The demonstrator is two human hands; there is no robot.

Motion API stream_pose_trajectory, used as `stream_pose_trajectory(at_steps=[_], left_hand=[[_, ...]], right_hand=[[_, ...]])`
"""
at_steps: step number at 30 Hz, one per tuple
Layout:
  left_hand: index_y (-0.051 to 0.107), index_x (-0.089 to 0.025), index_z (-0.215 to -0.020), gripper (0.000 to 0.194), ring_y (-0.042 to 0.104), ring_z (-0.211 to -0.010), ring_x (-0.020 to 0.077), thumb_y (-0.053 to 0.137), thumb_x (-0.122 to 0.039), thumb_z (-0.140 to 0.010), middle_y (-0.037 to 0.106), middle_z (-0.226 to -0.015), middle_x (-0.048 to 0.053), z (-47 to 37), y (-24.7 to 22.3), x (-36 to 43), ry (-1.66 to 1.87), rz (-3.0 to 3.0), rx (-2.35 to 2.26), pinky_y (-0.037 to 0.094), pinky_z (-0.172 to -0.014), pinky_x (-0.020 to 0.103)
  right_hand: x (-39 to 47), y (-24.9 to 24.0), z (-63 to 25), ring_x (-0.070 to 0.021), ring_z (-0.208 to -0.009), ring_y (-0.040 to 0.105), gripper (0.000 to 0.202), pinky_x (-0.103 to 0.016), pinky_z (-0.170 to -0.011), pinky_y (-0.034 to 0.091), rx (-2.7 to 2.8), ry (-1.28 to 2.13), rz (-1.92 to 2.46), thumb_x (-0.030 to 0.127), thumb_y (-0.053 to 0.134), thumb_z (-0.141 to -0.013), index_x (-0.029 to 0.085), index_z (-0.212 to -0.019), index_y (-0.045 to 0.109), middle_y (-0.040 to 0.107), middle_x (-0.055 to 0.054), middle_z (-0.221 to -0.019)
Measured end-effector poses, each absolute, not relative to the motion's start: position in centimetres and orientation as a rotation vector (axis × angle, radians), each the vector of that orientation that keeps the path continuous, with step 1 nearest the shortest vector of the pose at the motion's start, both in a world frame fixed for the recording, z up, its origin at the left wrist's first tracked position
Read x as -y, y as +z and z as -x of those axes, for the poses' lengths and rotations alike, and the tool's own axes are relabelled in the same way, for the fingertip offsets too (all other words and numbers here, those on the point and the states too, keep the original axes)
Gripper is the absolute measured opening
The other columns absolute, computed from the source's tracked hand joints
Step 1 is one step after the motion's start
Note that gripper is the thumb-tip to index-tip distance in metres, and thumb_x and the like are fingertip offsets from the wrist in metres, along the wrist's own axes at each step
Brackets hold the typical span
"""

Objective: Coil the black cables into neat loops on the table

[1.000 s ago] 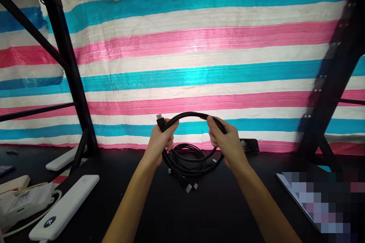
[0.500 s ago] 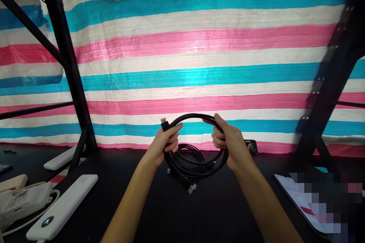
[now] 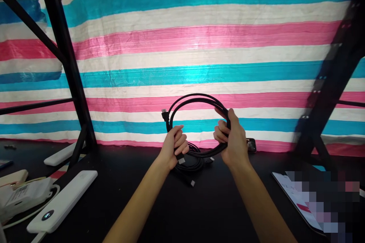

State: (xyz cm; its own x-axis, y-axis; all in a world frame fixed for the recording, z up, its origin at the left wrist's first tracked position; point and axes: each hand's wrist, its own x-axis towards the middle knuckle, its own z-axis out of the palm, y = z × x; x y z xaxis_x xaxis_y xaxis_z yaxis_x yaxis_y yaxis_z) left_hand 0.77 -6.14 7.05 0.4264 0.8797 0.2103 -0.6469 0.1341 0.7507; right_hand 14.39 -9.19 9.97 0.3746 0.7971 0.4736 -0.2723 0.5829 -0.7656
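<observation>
A black HDMI cable (image 3: 196, 100), coiled into loops, is held up in front of me between both hands. My left hand (image 3: 173, 148) closes round the left side of the coil, with one metal-tipped plug sticking out below its fingers. Another plug (image 3: 164, 115) juts up at the coil's upper left. On the right side, my right hand (image 3: 232, 136) is wrapped round the loops, thumb pointing up. Behind and below the held coil, a second black cable bundle (image 3: 196, 165) lies on the dark table, with a plug (image 3: 191, 183) at its near end.
At left lie a white power bank (image 3: 65, 201), a white adapter box (image 3: 28, 195) with a cord, and another white bar (image 3: 61, 154). A phone (image 3: 296, 201) rests at right. A small black object (image 3: 251, 145) sits behind my right hand. Black frame posts (image 3: 72, 79) stand before striped sheeting (image 3: 194, 38).
The held coil has risen and its top loops have spread apart. My left hand has shifted down and right along the coil; a plug now shows below it.
</observation>
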Motion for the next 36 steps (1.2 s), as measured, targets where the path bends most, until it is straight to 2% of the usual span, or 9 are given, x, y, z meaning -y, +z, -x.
stream_pose_trajectory(at_steps=[3,7,10,14,18,21,24,28,36], left_hand=[[0.016,-0.020,-0.042,0.057,0.012,-0.024,0.0018,0.057,-0.038,-0.078,0.014,-0.032,-0.010,0.9,7.7,5.9,1.119,-1.042,-0.466,0.013,-0.029,0.019],[0.030,-0.020,-0.042,0.054,0.016,-0.025,0.0019,0.057,-0.054,-0.073,0.024,-0.034,-0.008,2.3,7.9,6.1,0.976,-1.479,-0.804,0.011,-0.029,0.020],[0.036,-0.019,-0.043,0.051,0.021,-0.026,0.0032,0.058,-0.055,-0.071,0.029,-0.034,-0.006,2.2,7.6,6.3,0.903,-1.641,-0.967,0.014,-0.029,0.020],[0.038,-0.019,-0.044,0.048,0.018,-0.028,0.0027,0.061,-0.051,-0.070,0.026,-0.037,-0.007,2.1,7.6,6.1,0.936,-1.624,-0.935,0.011,-0.030,0.020],[0.037,-0.019,-0.043,0.048,0.015,-0.028,0.0018,0.065,-0.048,-0.069,0.024,-0.035,-0.008,2.4,7.9,6.1,0.974,-1.572,-0.837,0.007,-0.032,0.021],[0.034,-0.019,-0.042,0.050,0.014,-0.029,0.0013,0.065,-0.048,-0.070,0.022,-0.036,-0.008,2.4,8.2,6.5,0.966,-1.571,-0.785,0.006,-0.032,0.021],[0.033,-0.019,-0.042,0.052,0.015,-0.028,0.0013,0.063,-0.050,-0.070,0.022,-0.037,-0.008,2.5,8.5,7.0,0.882,-1.537,-0.730,0.006,-0.032,0.021],[0.041,-0.019,-0.048,0.049,0.014,-0.028,0.0028,0.054,-0.060,-0.073,0.023,-0.037,-0.008,2.4,8.7,7.1,0.811,-1.470,-0.642,0.008,-0.031,0.022],[0.032,-0.020,-0.045,0.053,0.015,-0.027,0.0016,0.062,-0.058,-0.068,0.020,-0.037,-0.009,1.6,8.1,5.9,1.207,-1.434,-0.823,0.009,-0.030,0.021]], right_hand=[[8.7,9.8,-14.9,-0.0048,-0.035,0.020,0.039,-0.023,-0.035,0.015,1.087,0.691,0.762,0.055,0.055,-0.077,0.019,-0.090,0.061,0.022,0.010,-0.048],[8.1,8.9,-14.9,-0.0076,-0.036,0.031,0.044,-0.023,-0.038,0.022,1.336,0.527,1.003,0.055,0.052,-0.079,0.022,-0.107,0.058,0.038,0.008,-0.044],[8.0,8.3,-14.4,-0.0091,-0.042,0.037,0.043,-0.024,-0.044,0.026,1.585,0.416,1.074,0.055,0.043,-0.085,0.019,-0.092,0.066,0.041,0.005,-0.044],[7.7,8.2,-14.6,-0.0086,-0.040,0.033,0.058,-0.024,-0.045,0.024,1.639,0.564,1.105,0.056,0.034,-0.087,0.014,-0.069,0.069,0.035,0.004,-0.039],[7.4,8.5,-15.2,-0.0057,-0.037,0.018,0.055,-0.024,-0.041,0.016,1.592,0.722,1.093,0.058,0.045,-0.081,0.014,-0.053,0.065,0.021,0.007,-0.039],[7.5,8.6,-15.2,-0.0047,-0.037,0.016,0.052,-0.023,-0.039,0.013,1.511,0.709,1.073,0.057,0.052,-0.076,0.016,-0.046,0.058,0.022,0.008,-0.039],[7.8,8.7,-15.2,-0.0041,-0.037,0.017,0.051,-0.022,-0.038,0.013,1.483,0.691,1.084,0.058,0.056,-0.073,0.016,-0.044,0.056,0.024,0.007,-0.038],[7.9,8.7,-15.0,-0.0038,-0.036,0.018,0.052,-0.022,-0.037,0.013,1.480,0.664,1.095,0.060,0.056,-0.073,0.015,-0.046,0.059,0.025,0.007,-0.038],[6.2,7.6,-15.6,-0.0044,-0.036,0.024,0.053,-0.022,-0.038,0.018,1.429,0.778,1.007,0.064,0.053,-0.073,0.014,-0.056,0.060,0.027,0.008,-0.041]])
